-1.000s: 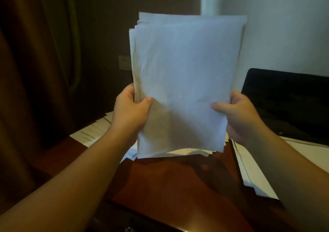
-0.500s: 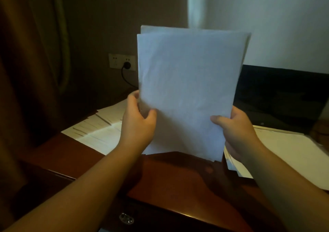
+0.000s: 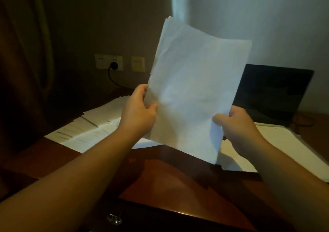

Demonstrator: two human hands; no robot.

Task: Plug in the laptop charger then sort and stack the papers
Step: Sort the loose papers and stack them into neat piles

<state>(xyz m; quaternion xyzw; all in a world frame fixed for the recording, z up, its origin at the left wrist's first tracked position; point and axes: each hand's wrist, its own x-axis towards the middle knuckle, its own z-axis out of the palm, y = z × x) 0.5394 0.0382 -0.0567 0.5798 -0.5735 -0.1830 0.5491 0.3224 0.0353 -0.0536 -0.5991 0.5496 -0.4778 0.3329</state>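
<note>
A sheaf of white papers [image 3: 192, 82] is held upright above the desk, tilted clockwise with its lower right corner lowest. My left hand [image 3: 138, 114] grips its left edge, and my right hand [image 3: 236, 128] grips its lower right edge. Printed sheets [image 3: 92, 126] lie spread on the desk at the left. More white sheets [image 3: 284, 146] lie at the right. A black charger plug [image 3: 114, 66] sits in the wall socket [image 3: 108, 61], its cable running down behind the desk. The open laptop [image 3: 272, 92] stands at the back right, screen dark.
The wooden desk [image 3: 174, 183] has a reddish top and a dark front edge with a metal drawer pull [image 3: 114, 219]. A second wall plate [image 3: 138, 64] sits beside the socket. A dark curtain [image 3: 23, 62] hangs at the left.
The sheaf has tilted clockwise and shifted right in both hands. The view has swung left, bringing the socket and plug fully into sight.
</note>
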